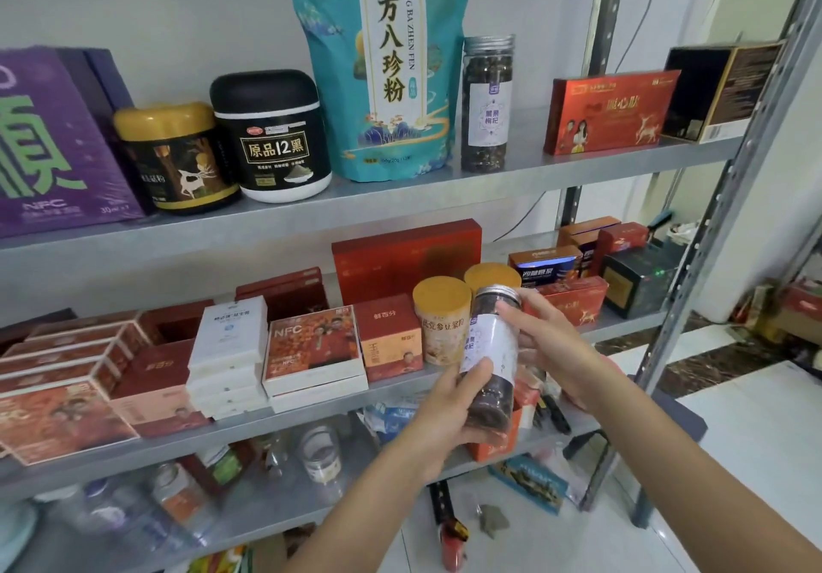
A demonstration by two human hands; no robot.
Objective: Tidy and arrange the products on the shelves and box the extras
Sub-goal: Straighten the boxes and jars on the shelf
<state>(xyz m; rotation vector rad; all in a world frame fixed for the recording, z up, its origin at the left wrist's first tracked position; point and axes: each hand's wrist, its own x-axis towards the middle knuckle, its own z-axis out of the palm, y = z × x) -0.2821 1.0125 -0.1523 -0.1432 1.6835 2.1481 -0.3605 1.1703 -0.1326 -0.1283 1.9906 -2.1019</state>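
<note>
Our left hand grips the tilted berry jar low and our right hand holds it near the lid, likely to shelve it beside the twin jar above.

purple box: cut left | teal pouch: top cropped | lower jars: blurred

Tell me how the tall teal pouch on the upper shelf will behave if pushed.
Tall for its base, the teal pouch probably tips rather than slides. Its creased film sides likely flex. Tipping right, it could knock the clear jar.
</note>
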